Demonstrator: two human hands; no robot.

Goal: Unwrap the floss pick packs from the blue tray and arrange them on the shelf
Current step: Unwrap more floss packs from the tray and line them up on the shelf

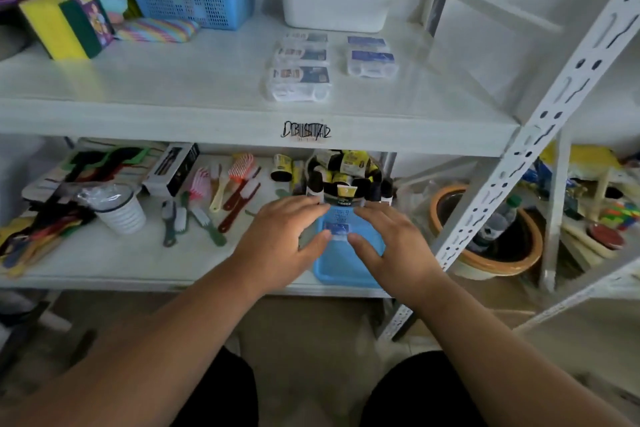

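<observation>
A floss pick pack (336, 231) with a blue label lies in the blue tray (346, 267), toward the tray's far end, on the lower shelf (104, 263). The left hand (277, 236) and right hand (391, 239) meet over the tray; each thumb tip touches a near corner of the pack and the curled fingers reach over the tray's far rim, so both hands hold the pack between them. Directly behind the tray stands a cluster of black and yellow tubes (343, 177); to the tray's left lie hair brushes (225, 194) and a white ribbed cup (117, 208). On the upper shelf (207, 114), above the tray, five unwrapped packs (299, 83) lie flat in two columns, three left and two right, in front of a white bin (336, 2). To the tray's right, beyond the shelf's perforated upright, sits a ceramic pot (502, 253).
</observation>
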